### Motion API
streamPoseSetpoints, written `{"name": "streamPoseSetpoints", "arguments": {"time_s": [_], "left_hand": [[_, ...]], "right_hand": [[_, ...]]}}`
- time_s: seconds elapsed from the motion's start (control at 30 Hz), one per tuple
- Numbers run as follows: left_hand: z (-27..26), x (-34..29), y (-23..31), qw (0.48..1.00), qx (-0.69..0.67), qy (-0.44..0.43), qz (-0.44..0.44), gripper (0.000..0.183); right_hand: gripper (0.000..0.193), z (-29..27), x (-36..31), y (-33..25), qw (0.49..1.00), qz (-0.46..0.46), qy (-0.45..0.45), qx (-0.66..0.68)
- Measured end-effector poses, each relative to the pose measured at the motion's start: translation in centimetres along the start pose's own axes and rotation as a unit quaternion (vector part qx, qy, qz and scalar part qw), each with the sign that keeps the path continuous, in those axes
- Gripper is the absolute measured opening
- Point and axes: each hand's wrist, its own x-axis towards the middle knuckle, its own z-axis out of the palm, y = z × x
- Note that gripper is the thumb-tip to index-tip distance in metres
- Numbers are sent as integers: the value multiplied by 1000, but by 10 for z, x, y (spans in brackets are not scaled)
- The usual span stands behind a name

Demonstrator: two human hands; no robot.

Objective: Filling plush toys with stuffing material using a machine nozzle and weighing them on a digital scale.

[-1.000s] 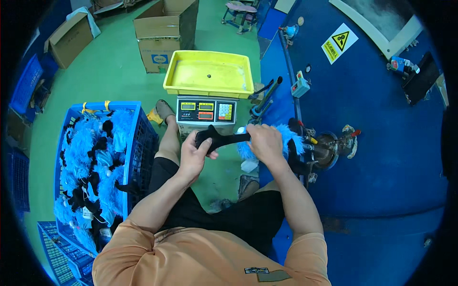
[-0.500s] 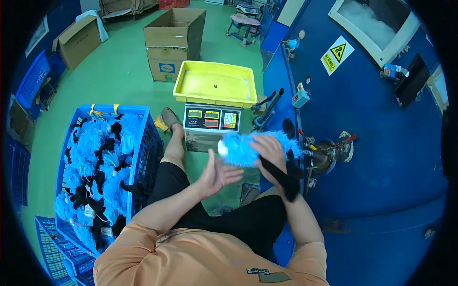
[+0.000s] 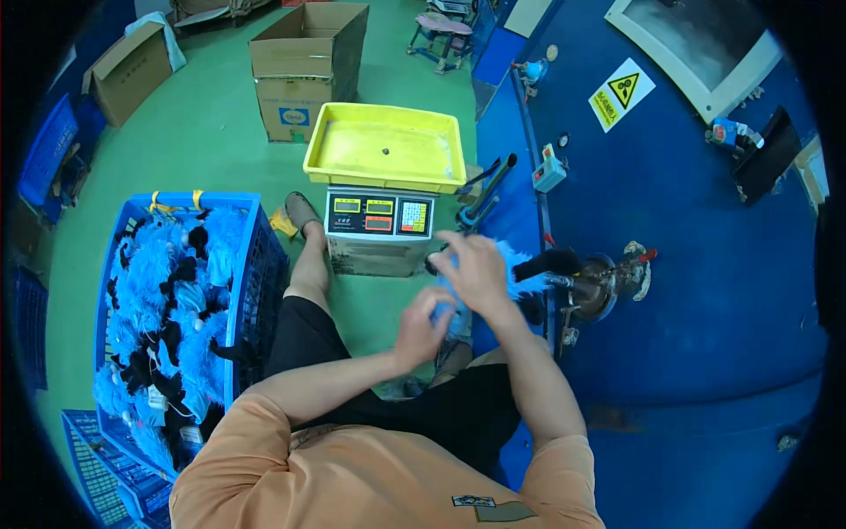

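A furry blue plush toy skin [image 3: 522,264] with black limbs is between my hands and the metal nozzle [image 3: 564,280] of the blue machine on the right. My right hand [image 3: 478,271] lies over the toy's top, fingers bent around it. Curled at its near left end is my left hand [image 3: 423,326], with blue material showing at the fingertips. A black limb of the toy extends over the nozzle. My hands hide much of the toy, and whether the nozzle is inside it cannot be made out.
At my left, a blue crate [image 3: 242,291] is heaped with similar blue and black plush pieces. Ahead, a yellow tray [image 3: 383,145] rests on a weighing scale [image 3: 379,216]. Cardboard boxes [image 3: 304,66] stand farther back. A control box [image 3: 548,172] sits on the machine's edge.
My left hand was apart from the toy with fingers spread; it has moved in and curled at it. The toy has turned against the nozzle, under my right hand. The view has shifted slightly.
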Motion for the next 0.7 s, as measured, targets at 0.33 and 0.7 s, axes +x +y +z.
{"name": "streamPoseSetpoints", "arguments": {"time_s": [0.33,0.7], "left_hand": [[36,15,-10,991,22,-111,-71,15],[-26,60,8,755,-471,-104,-444,64]], "right_hand": [[22,-4,7,23,994,-84,41,48],[21,-12,-49,98,994,-4,36,-107]]}}
